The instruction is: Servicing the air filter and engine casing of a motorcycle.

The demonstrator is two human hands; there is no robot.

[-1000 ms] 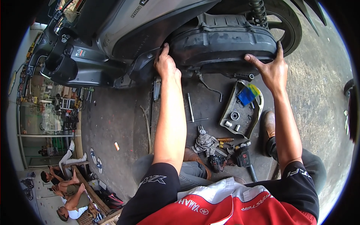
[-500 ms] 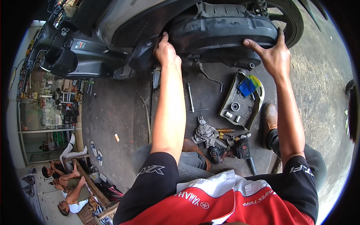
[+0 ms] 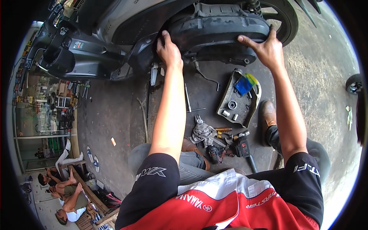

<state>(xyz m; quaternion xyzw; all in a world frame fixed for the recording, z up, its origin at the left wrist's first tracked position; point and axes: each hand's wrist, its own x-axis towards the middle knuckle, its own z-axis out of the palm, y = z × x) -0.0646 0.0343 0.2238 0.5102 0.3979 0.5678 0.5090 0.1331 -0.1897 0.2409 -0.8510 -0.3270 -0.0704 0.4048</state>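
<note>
A black scooter drive cover [image 3: 218, 30] spans the space between my hands, along the scooter's side by the rear wheel [image 3: 281, 19]. My left hand [image 3: 169, 53] grips its left end, thumb up and the other fingers partly hidden. At the right end my right hand [image 3: 268, 51] holds on, with its thumb across the front face and a finger at the upper edge. Both arms are stretched forward. Below the cover, the kickstart lever [image 3: 207, 74] hangs down. Whether the cover is seated against the engine or loose cannot be seen.
On the floor before me lie a metal tray-like cover [image 3: 219, 111] with sockets and a blue-yellow packet [image 3: 244, 84], a T-shaped wrench [image 3: 188, 97], a grey rag [image 3: 203, 132], a screwdriver [image 3: 223, 129] and a cordless power tool [image 3: 242, 145]. People [image 3: 71, 205] sit on a bench at lower left.
The whole view has shifted slightly, so scooter, tools and arms appear further left. Both hands keep their places on the drive cover.
</note>
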